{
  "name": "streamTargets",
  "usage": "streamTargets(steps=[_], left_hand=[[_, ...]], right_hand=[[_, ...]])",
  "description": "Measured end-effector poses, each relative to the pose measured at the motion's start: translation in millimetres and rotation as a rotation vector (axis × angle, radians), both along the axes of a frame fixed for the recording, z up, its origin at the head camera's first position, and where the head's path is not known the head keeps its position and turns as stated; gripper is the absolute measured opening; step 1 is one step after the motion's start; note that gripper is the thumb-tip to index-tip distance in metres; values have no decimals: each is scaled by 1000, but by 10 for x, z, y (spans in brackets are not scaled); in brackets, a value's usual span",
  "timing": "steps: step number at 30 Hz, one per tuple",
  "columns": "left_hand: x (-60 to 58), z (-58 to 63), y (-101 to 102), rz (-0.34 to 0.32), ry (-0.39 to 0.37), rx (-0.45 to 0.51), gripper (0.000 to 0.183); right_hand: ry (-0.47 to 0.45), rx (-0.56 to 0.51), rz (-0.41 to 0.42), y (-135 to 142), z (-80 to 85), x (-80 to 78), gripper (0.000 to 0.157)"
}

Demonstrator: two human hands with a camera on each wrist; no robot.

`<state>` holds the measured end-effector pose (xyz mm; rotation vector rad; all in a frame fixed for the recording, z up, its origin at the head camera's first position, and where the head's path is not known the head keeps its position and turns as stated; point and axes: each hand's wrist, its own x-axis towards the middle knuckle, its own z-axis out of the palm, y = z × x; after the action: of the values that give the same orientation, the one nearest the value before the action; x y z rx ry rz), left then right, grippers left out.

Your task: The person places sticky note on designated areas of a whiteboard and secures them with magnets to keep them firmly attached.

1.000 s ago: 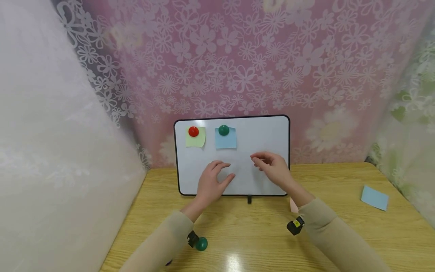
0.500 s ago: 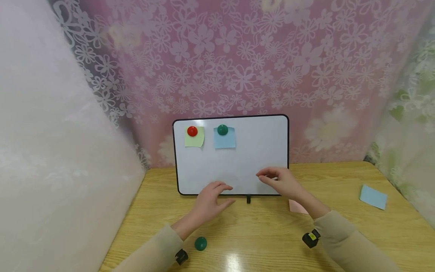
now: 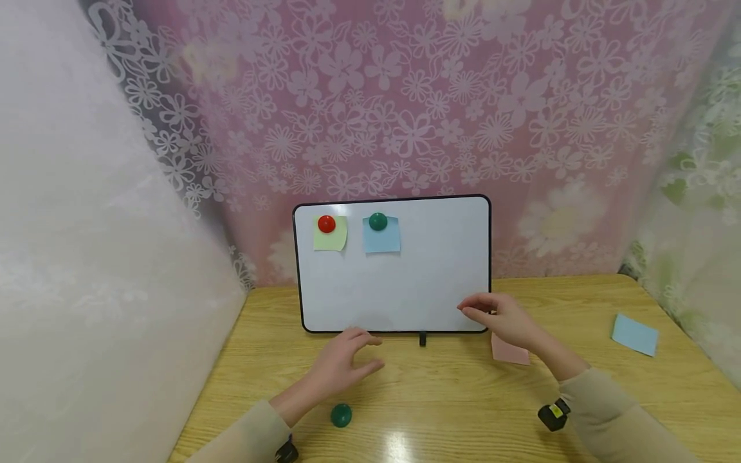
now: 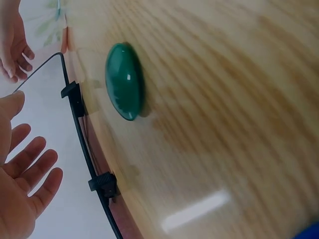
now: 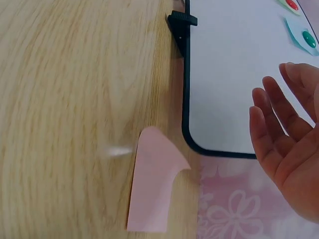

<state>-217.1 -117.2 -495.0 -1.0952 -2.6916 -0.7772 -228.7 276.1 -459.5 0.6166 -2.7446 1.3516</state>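
My left hand (image 3: 341,365) hovers over the table in front of the whiteboard, fingers spread and holding nothing. Just below it in the head view lies a loose green round magnet (image 3: 341,415), large in the left wrist view as a glossy green dome (image 4: 123,81). My right hand (image 3: 502,316) is at the board's lower right corner, relaxed and bare, close above a pink sticky note (image 5: 154,184) on the table. The whiteboard (image 3: 399,283) carries a light green note (image 3: 332,241) under a red magnet (image 3: 327,224) and a blue note (image 3: 382,239) under a green magnet (image 3: 378,222).
A blue sticky note (image 3: 635,334) lies at the table's right. Black clip feet (image 5: 180,22) hold up the board's lower edge. A flowered pink curtain (image 3: 405,128) hangs behind, and a white sheet (image 3: 116,257) bounds the left side. A blue thing (image 4: 308,232) shows at a corner.
Both hands have drawn away from the board: the left down and to the left, the right down and to the right. More of the pink note shows. Notes and magnets stay put.
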Motion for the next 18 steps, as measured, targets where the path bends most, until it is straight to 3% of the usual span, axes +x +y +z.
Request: streamTargets(steps=[7,18], left_hand=[[50,-40,-136,-22,-39,4,37],[136,-59,-346,-48,-79,-78,36]], right_hand=[[-17,36,-35,145,0,82,31],[-31,69,-90,400,-114,168,34]])
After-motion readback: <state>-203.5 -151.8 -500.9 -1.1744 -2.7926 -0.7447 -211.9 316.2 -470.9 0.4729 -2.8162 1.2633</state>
